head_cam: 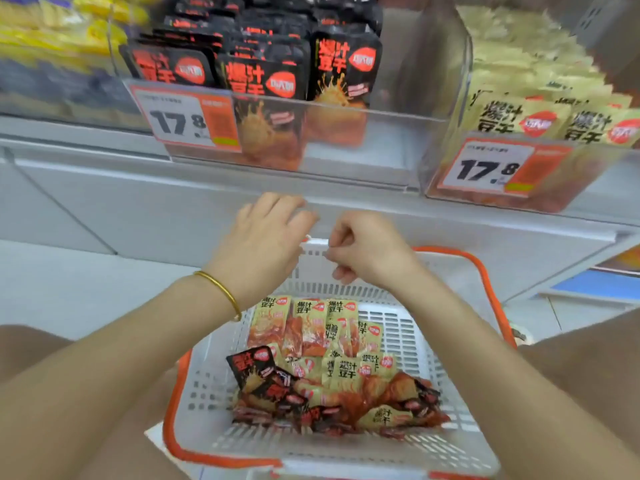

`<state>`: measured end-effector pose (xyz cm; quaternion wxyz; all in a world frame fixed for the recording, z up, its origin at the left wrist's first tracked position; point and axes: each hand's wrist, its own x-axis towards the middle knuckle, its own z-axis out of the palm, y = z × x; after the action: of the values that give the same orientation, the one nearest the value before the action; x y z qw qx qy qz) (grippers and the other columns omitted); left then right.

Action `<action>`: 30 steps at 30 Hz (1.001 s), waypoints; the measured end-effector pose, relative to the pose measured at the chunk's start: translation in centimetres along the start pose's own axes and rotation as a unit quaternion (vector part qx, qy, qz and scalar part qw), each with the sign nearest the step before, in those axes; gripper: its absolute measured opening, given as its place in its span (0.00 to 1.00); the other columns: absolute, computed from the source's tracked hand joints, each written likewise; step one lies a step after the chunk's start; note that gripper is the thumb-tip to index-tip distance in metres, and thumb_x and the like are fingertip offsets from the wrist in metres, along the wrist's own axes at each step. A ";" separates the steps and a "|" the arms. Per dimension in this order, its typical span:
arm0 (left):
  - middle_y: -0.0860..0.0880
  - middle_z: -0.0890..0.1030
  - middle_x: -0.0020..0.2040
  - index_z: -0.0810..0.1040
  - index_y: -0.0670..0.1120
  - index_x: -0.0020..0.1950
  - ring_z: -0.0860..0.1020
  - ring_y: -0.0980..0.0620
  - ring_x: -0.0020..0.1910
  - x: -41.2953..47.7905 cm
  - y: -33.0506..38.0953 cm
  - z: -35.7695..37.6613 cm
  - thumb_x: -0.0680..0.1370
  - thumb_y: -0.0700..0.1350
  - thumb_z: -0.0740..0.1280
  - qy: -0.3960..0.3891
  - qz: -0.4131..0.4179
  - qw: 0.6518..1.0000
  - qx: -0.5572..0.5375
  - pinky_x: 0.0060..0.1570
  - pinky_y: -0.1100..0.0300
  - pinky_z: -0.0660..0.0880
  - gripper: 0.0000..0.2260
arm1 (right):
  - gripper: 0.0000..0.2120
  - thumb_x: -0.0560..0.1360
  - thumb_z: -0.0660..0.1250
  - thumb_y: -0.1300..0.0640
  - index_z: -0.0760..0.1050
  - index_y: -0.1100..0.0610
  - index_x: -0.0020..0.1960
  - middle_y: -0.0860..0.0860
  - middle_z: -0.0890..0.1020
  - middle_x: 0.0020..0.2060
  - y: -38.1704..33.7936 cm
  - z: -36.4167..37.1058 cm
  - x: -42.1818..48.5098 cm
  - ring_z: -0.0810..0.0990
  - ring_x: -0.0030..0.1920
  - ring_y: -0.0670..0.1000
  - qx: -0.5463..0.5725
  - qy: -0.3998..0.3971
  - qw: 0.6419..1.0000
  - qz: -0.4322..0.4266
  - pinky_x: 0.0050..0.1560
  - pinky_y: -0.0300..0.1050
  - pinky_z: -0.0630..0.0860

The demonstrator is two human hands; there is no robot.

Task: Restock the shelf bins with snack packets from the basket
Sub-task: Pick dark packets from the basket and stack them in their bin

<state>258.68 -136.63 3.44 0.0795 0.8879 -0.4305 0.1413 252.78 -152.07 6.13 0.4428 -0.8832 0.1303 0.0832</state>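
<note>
While both hands hang over the far wall of the basket (398, 299), neither shows a pkt, so the step reads as between picks, w/ a reach down due next. Left hand (266, 244): fingers near straight, spread fwd, released, nothing in it; gold bangle (221, 292) at the wrist. Right hand (367, 251): fingers curled in, tips by a white bit of basket edge between the two hands; can't tell if it pinches that edge or is clenched on nothing. Stock lies below and behind the palms: beige snack packets (332, 327) flat under the wrists, black packets (251, 367) in a loose heap back toward the elbows. Above and beyond the fingertips: black-packet bin (381, 140), clear front wall, rows standing up-left of the left hand, bare floor straight above the right hand = room to fill. Up and outward of the right knuckles: beige bin (581, 178), looks fuller. Judgement: next move needs a hand back down into the basket, colour sorted first, one flat pkt pinched by its top edge. Edges to clear on the way up: basket wall, shelf ledge (450, 216) just past the fingertips, then the bin's front lip. Slick pkts prob slide; a grab of several could spill.
</note>
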 end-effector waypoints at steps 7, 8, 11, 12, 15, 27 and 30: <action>0.46 0.65 0.71 0.68 0.47 0.69 0.63 0.44 0.69 -4.6 -0.7 2.3 0.78 0.47 0.62 -0.268 -0.021 0.960 0.073 0.64 0.49 0.66 0.20 | 0.22 0.78 0.64 0.49 0.69 0.61 0.67 0.58 0.75 0.62 10.7 18.3 2.1 0.74 0.62 0.58 -0.113 -0.237 0.962 0.074 0.59 0.47 0.71; 0.47 0.65 0.71 0.66 0.48 0.70 0.62 0.45 0.69 -4.7 -0.8 2.4 0.79 0.48 0.60 -0.286 -0.021 0.954 0.088 0.64 0.51 0.65 0.19 | 0.21 0.79 0.63 0.50 0.70 0.62 0.66 0.58 0.75 0.62 11.0 19.6 2.2 0.74 0.62 0.58 -0.113 -0.233 0.963 0.072 0.59 0.48 0.71; 0.48 0.68 0.68 0.66 0.48 0.69 0.64 0.46 0.67 -4.0 -1.2 2.5 0.79 0.47 0.59 -0.299 -0.018 0.949 0.097 0.63 0.52 0.66 0.18 | 0.13 0.79 0.62 0.55 0.73 0.64 0.58 0.60 0.78 0.56 11.9 21.5 2.1 0.76 0.56 0.58 -0.137 -0.215 0.965 0.062 0.50 0.47 0.70; 0.48 0.69 0.66 0.67 0.48 0.69 0.65 0.46 0.66 -3.8 -1.3 2.4 0.79 0.47 0.59 -0.306 -0.020 0.948 0.090 0.63 0.52 0.67 0.18 | 0.12 0.79 0.62 0.55 0.74 0.63 0.56 0.59 0.79 0.55 12.0 21.4 2.1 0.76 0.54 0.58 -0.136 -0.205 0.968 0.055 0.48 0.47 0.70; 0.47 0.72 0.64 0.67 0.47 0.68 0.68 0.46 0.64 -2.7 -1.3 2.2 0.80 0.46 0.60 -0.341 -0.034 0.938 0.062 0.58 0.53 0.68 0.17 | 0.11 0.79 0.63 0.54 0.76 0.62 0.52 0.56 0.79 0.47 11.2 18.6 3.0 0.76 0.47 0.54 -0.100 -0.165 0.981 0.025 0.44 0.45 0.69; 0.49 0.77 0.47 0.76 0.41 0.55 0.75 0.47 0.50 3.2 -1.6 -2.2 0.77 0.43 0.66 -0.169 -0.090 0.954 -0.232 0.43 0.59 0.66 0.09 | 0.08 0.74 0.67 0.67 0.77 0.56 0.49 0.48 0.83 0.37 2.6 -0.4 1.1 0.82 0.36 0.43 0.185 -0.103 0.977 -0.023 0.37 0.38 0.79; 0.52 0.75 0.42 0.75 0.46 0.54 0.76 0.52 0.43 4.7 -1.4 -4.9 0.74 0.42 0.69 0.064 -0.121 0.920 -0.368 0.43 0.62 0.70 0.09 | 0.09 0.72 0.68 0.69 0.77 0.56 0.44 0.46 0.81 0.31 -1.0 -3.7 0.0 0.79 0.30 0.42 0.197 -0.047 0.976 -0.073 0.32 0.36 0.75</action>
<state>261.65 -137.96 9.51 0.4446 0.8302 -0.3358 0.0182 253.19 -154.47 9.11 0.6190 -0.7806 0.0583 0.0646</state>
